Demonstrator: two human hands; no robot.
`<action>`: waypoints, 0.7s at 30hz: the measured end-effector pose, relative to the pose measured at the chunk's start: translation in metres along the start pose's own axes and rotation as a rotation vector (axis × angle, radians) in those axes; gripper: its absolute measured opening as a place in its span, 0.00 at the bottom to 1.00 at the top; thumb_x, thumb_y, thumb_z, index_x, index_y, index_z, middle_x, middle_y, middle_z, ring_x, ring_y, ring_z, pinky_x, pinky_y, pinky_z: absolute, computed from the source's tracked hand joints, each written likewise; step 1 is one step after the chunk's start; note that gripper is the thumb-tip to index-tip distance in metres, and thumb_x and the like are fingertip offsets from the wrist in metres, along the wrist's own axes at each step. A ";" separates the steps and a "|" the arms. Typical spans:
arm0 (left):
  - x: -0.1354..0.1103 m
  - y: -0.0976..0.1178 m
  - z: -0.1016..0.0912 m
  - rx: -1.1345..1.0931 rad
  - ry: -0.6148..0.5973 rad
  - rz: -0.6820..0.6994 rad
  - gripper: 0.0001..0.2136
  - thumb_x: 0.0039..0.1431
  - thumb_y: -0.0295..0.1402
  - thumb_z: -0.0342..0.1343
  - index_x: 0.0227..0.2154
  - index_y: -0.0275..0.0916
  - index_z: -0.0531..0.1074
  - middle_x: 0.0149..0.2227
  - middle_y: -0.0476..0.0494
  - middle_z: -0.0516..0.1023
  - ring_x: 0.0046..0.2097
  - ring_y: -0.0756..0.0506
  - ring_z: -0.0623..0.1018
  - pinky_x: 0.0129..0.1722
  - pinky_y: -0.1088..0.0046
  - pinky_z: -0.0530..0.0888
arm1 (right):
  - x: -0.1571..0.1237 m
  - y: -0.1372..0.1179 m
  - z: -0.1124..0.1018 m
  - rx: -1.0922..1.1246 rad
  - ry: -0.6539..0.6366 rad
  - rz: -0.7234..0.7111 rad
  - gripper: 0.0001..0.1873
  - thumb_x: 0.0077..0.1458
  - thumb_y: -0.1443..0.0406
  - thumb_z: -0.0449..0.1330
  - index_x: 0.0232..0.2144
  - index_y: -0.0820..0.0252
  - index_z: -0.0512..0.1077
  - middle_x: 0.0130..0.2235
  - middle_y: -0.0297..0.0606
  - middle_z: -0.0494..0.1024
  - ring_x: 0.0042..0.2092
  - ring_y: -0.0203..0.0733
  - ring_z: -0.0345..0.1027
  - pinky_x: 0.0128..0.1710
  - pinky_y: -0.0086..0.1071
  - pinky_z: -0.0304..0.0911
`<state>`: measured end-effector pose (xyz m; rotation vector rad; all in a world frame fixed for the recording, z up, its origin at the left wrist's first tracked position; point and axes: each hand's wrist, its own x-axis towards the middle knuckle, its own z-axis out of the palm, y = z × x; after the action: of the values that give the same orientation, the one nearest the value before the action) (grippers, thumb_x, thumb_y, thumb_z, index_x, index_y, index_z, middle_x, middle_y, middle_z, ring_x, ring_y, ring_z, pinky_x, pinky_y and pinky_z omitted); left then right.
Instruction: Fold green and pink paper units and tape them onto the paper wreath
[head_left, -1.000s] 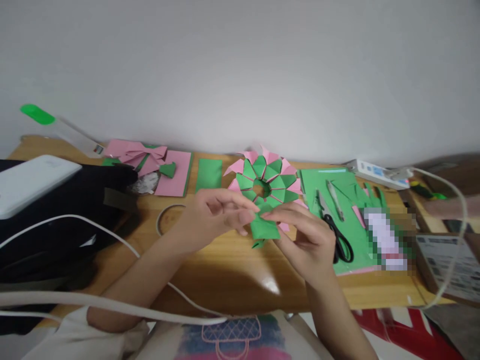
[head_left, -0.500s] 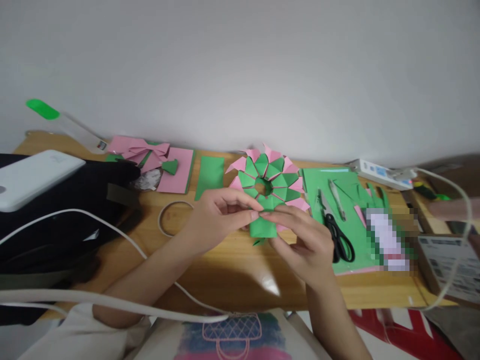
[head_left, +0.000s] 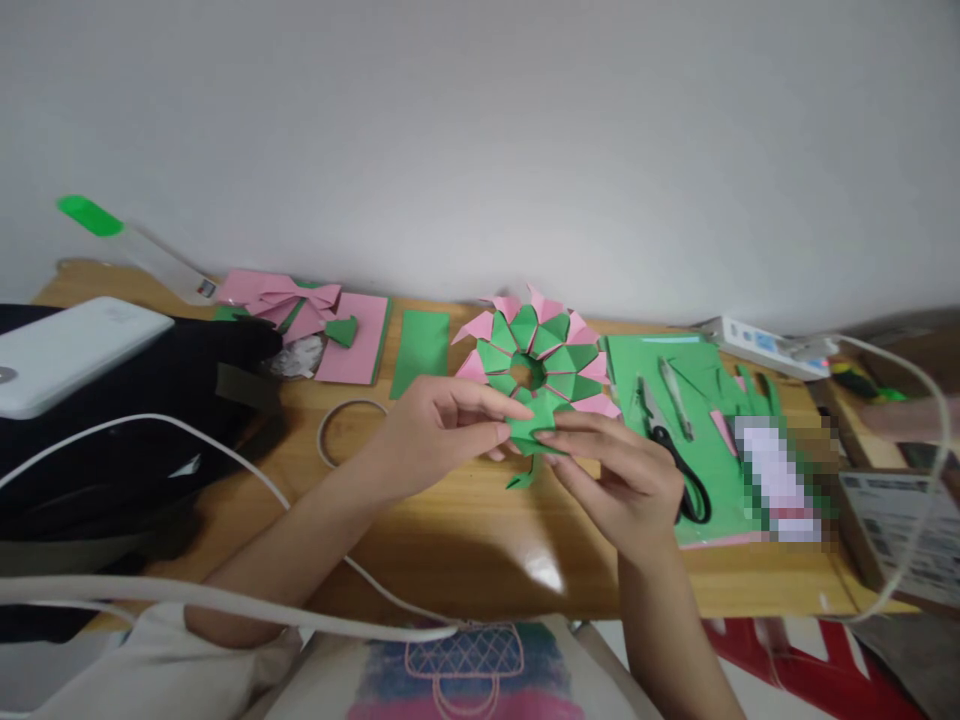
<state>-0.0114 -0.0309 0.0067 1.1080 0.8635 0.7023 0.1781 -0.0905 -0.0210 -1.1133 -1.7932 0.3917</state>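
Note:
My left hand and my right hand meet over the wooden table, both pinching a small folded green paper piece between fingertips. Just behind that piece lies a round green and pink paper wreath. A small green scrap rests on the table under my hands.
Black scissors and a pen lie on green paper sheets at right. A green strip, pink paper and a pink bow sit at back left. A black bag, white device, cables and a power strip surround the work spot.
The green piece has been folded flatter and now shows less area between my fingers. Both hands stayed nearly where they were.

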 end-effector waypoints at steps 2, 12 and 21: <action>-0.001 -0.001 -0.001 0.020 -0.026 0.026 0.09 0.47 0.23 0.61 0.33 0.35 0.80 0.26 0.48 0.81 0.30 0.51 0.80 0.31 0.79 0.76 | -0.001 0.002 0.002 0.058 0.022 0.053 0.16 0.51 0.75 0.64 0.39 0.52 0.77 0.37 0.35 0.82 0.39 0.40 0.76 0.39 0.33 0.72; 0.006 -0.017 0.001 0.245 0.072 0.180 0.07 0.49 0.31 0.64 0.32 0.40 0.81 0.30 0.49 0.82 0.31 0.51 0.79 0.31 0.80 0.73 | -0.001 0.002 0.023 0.341 0.199 0.360 0.09 0.50 0.72 0.66 0.32 0.52 0.78 0.34 0.32 0.80 0.35 0.35 0.73 0.37 0.28 0.69; 0.006 -0.018 0.003 0.148 0.046 0.159 0.10 0.50 0.26 0.58 0.37 0.35 0.76 0.28 0.48 0.81 0.32 0.49 0.81 0.34 0.77 0.77 | 0.004 -0.003 0.028 0.507 0.179 0.639 0.05 0.48 0.66 0.68 0.29 0.56 0.75 0.26 0.31 0.77 0.27 0.34 0.70 0.26 0.26 0.66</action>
<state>-0.0051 -0.0325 -0.0116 1.3078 0.8837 0.8077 0.1526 -0.0833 -0.0309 -1.2736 -1.0567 1.0263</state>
